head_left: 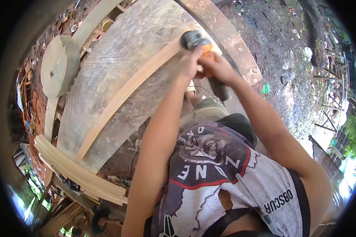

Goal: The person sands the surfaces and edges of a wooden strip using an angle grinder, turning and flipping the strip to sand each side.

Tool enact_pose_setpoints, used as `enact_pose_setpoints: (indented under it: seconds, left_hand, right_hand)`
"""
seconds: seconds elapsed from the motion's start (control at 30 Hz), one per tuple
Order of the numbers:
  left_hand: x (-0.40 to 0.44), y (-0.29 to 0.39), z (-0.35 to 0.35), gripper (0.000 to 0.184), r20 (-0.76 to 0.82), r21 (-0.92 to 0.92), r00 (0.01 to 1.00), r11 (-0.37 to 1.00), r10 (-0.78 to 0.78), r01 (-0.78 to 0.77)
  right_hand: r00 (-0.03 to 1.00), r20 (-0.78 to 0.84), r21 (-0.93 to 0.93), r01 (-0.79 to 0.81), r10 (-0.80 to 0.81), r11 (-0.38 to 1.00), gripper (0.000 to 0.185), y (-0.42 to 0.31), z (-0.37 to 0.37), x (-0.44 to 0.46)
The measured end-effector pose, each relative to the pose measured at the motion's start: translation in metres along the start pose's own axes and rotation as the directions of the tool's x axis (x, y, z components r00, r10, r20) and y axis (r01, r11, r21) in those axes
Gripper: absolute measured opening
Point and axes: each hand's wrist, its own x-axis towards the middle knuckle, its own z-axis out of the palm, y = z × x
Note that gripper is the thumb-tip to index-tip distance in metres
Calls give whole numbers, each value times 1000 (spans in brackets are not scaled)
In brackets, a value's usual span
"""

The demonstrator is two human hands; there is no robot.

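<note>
An orange-and-black power tool, prob. a grinder or sander, is held in both hands over the far end of a curved board. The L hand is closed round the near side of the tool, just behind its head; the R hand is wrapped round the body, w/ the dark rear part projecting below it. Exact finger placement can't be told, as the tool is blurred; whether the board is touched by the disc is also unclear.

The board is laid flat along the worktable, w/ its near end by a stack of curved strips.

The tool is judged fairly heavy, rigid, hard-cased, and liable to kick or twist, so a firm 2-hand hold is called for: 1 on the body, 1 nr the head, fingers kept clear of the disc. The board is judged light for its length, stiff but a bit springy, poss. slippery w/ dust. It's best gripped by its edges nr mid-length, or w/ 1 hand at each end; thin edges may splinter.
</note>
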Motion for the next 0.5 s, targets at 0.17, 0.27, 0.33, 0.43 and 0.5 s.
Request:
enact_pose_setpoints:
  seconds: [0.17, 0.27, 0.33, 0.43, 0.5]
  left_hand:
    - [-52, -29, -59, 67, -105, -151, 992, 987, -72, 56]
    - [-50, -19, -59, 68, -123, -158, 985, 983, -117, 97]
    - [-32, -6, -43, 68, -40, -142, 994, 985, -102, 95]
    - [-3, 2, -15, 68, -28, -138, 997, 988, -71, 67]
    - [7, 13, -3, 68, -18, -98, 997, 993, -70, 68]
  right_hand:
    - [999, 48, -219, 14, -4, 976, 61, -23, 75, -10]
    - [998, 49, -284, -15, 30, 959, 60, -33, 67, -5]
    - [994, 18, -291, -98, 107, 952, 58, -51, 42, -8]
    - [998, 68, -190, 6, 7, 982, 51, -37, 7, 12]
    - [995, 84, -111, 58, -49, 992, 48, -23, -11, 27]
